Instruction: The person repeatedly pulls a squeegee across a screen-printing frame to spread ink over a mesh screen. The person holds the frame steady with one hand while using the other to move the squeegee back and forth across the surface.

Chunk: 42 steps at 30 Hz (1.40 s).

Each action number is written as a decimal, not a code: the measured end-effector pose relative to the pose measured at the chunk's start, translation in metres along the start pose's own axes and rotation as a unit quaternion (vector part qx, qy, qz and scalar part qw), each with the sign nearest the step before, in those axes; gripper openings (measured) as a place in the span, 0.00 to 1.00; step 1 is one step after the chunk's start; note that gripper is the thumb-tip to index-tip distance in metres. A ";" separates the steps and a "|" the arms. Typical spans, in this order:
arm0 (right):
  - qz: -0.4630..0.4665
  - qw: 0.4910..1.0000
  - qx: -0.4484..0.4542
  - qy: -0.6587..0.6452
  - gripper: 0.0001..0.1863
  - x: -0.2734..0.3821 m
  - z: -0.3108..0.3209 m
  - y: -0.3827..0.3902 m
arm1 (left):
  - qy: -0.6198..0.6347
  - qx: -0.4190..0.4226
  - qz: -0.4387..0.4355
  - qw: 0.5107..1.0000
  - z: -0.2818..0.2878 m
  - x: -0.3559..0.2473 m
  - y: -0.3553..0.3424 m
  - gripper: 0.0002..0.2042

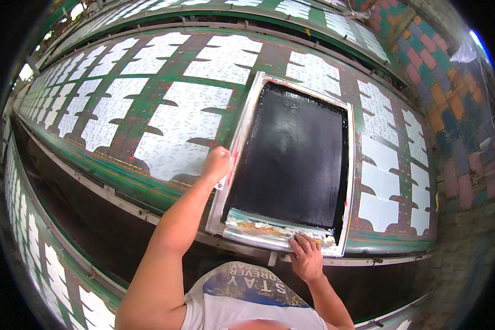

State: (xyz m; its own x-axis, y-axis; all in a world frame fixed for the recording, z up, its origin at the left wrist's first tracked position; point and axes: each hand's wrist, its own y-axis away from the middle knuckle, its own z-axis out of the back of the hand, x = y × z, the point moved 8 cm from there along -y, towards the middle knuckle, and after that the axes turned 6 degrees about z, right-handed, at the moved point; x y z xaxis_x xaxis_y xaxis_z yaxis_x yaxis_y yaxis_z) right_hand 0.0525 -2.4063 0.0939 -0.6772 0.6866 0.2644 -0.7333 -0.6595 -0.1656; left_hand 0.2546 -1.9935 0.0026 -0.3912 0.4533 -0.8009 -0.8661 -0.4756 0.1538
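A screen-printing frame (346, 165) with a pale metal rim lies on the long green table, its mesh coated in glossy black ink (291, 154). My left hand (219, 164) is closed around the frame's left side at a small pale fitting. Across the frame's near end runs a squeegee (258, 227), a silver bar with crusted white and ochre residue and a teal strip. My right hand (306, 255) curls its fingers over the bar's right part; the thumb side is partly hidden. White cut fabric pieces (184, 121) with a faint grey pattern lie flat left of the frame.
Plainer white pieces (379, 181) lie to the frame's right. The table (148, 187) has a metal rail along its near edge. More tables with white pieces stand beyond and at the lower left. Multicoloured paving (445, 110) covers the floor at right.
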 end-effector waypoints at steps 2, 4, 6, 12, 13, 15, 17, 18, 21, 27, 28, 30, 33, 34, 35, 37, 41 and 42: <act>-0.009 1.000 0.021 -0.001 0.35 -0.003 -0.002 -0.002 | 0.005 0.012 0.007 1.000 -0.002 0.003 -0.002 0.09; 0.033 0.998 0.039 0.028 0.28 -0.001 0.000 -0.010 | 0.022 0.023 0.004 0.999 -0.003 0.003 -0.002 0.08; 0.039 0.997 0.034 0.049 0.25 0.002 0.007 -0.018 | 0.024 0.027 0.002 0.999 -0.001 0.004 -0.002 0.07; 0.039 0.998 0.019 0.043 0.39 0.000 0.022 -0.071 | 0.028 0.038 0.026 0.999 -0.012 0.011 -0.008 0.06; 0.022 0.998 0.042 0.043 0.39 -0.003 0.019 -0.080 | 0.039 0.042 0.023 0.998 -0.013 0.012 -0.011 0.06; 0.032 0.998 0.026 0.045 0.33 -0.012 0.023 -0.101 | 0.047 0.048 0.000 0.998 -0.013 0.013 -0.012 0.06; -0.006 0.996 0.088 -0.004 0.30 -0.034 0.022 -0.119 | 0.035 0.039 -0.035 0.998 -0.012 0.008 -0.010 0.06; -0.020 0.993 0.112 -0.035 0.30 -0.042 0.021 -0.127 | 0.022 0.030 -0.047 0.998 -0.007 0.008 -0.008 0.06; -0.043 0.979 0.187 -0.073 0.28 -0.061 0.015 -0.145 | 0.006 0.033 -0.023 0.999 -0.005 0.006 -0.007 0.07; -0.091 0.935 0.318 -0.126 0.30 -0.078 -0.016 -0.146 | -0.021 0.042 -0.014 0.999 -0.004 0.003 -0.006 0.07; -0.088 0.931 0.330 -0.130 0.30 -0.077 -0.021 -0.146 | -0.027 0.040 -0.009 0.999 -0.002 0.004 -0.006 0.07; -0.094 0.923 0.345 -0.145 0.31 -0.078 -0.029 -0.147 | -0.019 0.047 0.007 0.999 -0.003 0.005 -0.005 0.08; -0.102 0.912 0.360 -0.170 0.31 -0.079 -0.039 -0.149 | -0.010 0.052 0.010 0.999 -0.001 0.003 -0.003 0.08; -0.107 0.907 0.367 -0.177 0.32 -0.081 -0.043 -0.148 | -0.011 0.051 0.015 0.999 -0.002 0.003 -0.002 0.08; -0.110 0.904 0.370 -0.184 0.32 -0.083 -0.045 -0.148 | -0.011 0.050 0.019 0.999 -0.001 0.002 -0.002 0.08; -0.107 0.899 0.372 -0.204 0.33 -0.089 -0.052 -0.149 | -0.011 0.051 0.020 0.998 -0.002 0.002 -0.002 0.08; -0.119 0.853 0.389 -0.328 0.33 -0.103 -0.068 -0.158 | -0.029 0.041 0.030 0.998 -0.002 0.006 -0.003 0.08; -0.117 0.847 0.393 -0.337 0.34 -0.108 -0.069 -0.161 | -0.035 0.036 0.024 0.998 -0.002 0.006 -0.003 0.08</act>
State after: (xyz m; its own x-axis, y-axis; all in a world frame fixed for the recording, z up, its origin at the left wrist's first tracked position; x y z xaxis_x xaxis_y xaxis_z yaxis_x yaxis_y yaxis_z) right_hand 0.2398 -2.3528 0.0265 -0.1356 0.6715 0.7285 -0.3964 -0.7106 0.5813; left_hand 0.2555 -1.9906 -0.0040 -0.4520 0.4830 -0.7499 -0.8646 -0.4440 0.2351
